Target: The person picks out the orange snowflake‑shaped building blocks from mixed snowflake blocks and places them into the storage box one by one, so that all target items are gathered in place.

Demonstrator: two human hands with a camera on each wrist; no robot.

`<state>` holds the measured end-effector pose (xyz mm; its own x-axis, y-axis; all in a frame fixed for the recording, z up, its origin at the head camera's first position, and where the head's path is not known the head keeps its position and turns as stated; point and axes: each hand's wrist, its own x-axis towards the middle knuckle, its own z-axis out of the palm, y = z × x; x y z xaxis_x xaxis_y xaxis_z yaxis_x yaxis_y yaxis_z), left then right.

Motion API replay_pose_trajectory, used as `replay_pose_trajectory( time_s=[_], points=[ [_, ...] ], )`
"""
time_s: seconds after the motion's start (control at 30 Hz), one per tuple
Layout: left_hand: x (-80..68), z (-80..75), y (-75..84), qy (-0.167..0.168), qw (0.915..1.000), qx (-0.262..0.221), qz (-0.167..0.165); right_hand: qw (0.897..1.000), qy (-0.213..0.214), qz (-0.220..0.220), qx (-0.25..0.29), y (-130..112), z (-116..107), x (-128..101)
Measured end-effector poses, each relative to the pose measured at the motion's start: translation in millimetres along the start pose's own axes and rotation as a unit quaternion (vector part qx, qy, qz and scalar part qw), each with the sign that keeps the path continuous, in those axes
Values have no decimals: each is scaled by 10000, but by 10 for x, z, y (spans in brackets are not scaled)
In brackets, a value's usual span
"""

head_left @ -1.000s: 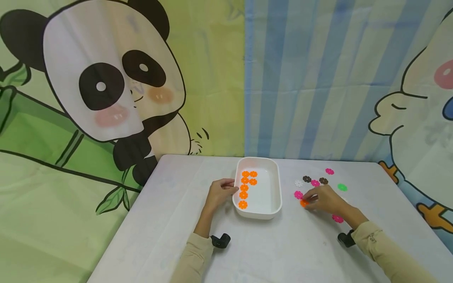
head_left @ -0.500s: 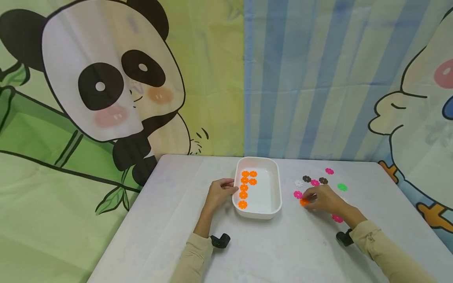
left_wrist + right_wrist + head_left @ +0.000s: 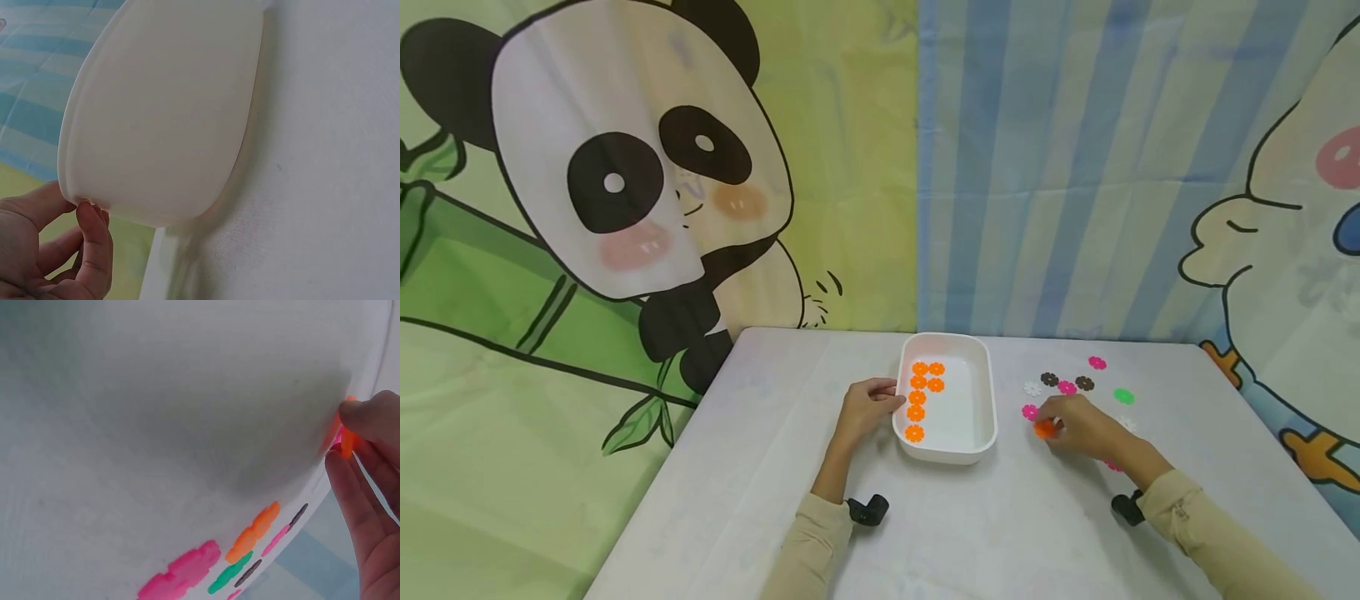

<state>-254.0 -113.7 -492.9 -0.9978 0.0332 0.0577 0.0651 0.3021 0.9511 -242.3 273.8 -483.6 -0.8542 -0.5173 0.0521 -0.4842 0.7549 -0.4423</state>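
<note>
A white tray (image 3: 985, 392) stands mid-table with several orange flower pieces (image 3: 917, 398) in a column along its left side. My left hand (image 3: 891, 402) holds the tray's left rim. In the left wrist view, my thumb and fingers (image 3: 90, 231) curl under the edge of the tray's outer wall (image 3: 169, 112). Right of the tray, my right hand (image 3: 1049, 427) pinches one orange flower piece (image 3: 1042, 430) just above the table. The right wrist view shows that piece (image 3: 347, 441) on edge between thumb and fingertips (image 3: 365, 415).
Loose flower pieces lie right of the tray: pink (image 3: 1029, 411), white (image 3: 1032, 388), brown (image 3: 1049, 379), pink (image 3: 1067, 387), brown (image 3: 1084, 383), pink (image 3: 1097, 362), green (image 3: 1123, 396). Cartoon backdrops hang close behind the table. The table's right edge runs near the pieces.
My right hand has drawn slightly left and tipped the orange piece up off the table between its fingers. The left hand and tray have stayed put.
</note>
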Motion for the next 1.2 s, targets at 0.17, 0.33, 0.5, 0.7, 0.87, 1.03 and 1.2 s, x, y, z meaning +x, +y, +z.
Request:
replay_pose_trajectory(
  time_s=[0.17, 0.33, 0.5, 0.7, 0.87, 1.03, 1.2],
  points=[
    [-10, 3, 1, 18, 10000, 47, -44, 9994, -187, 284, -37, -44, -27, -6],
    [1, 2, -4, 30, 10000, 56, -71, 9987, -129, 493, 4, -96, -95, 61],
    [13, -7, -22, 36, 10000, 5, -22, 9977, 458, 319, 384, -220, -170, 244],
    [12, -17, -29, 11, 10000, -6, -1, 9911, 949, -337, 874, -527, -155, 533],
    [8, -11, -13, -3, 10000, -47, -10, 9895, 944, -420, 1015, -722, -52, 777],
    [8, -3, -4, -19, 10000, -57, -37, 9879, 868, -334, 1242, -823, 92, 961],
    [13, -5, 0, 2, 10000, -19, -36, 9856, 848, -512, 1373, -876, 239, 1091]
  ],
)
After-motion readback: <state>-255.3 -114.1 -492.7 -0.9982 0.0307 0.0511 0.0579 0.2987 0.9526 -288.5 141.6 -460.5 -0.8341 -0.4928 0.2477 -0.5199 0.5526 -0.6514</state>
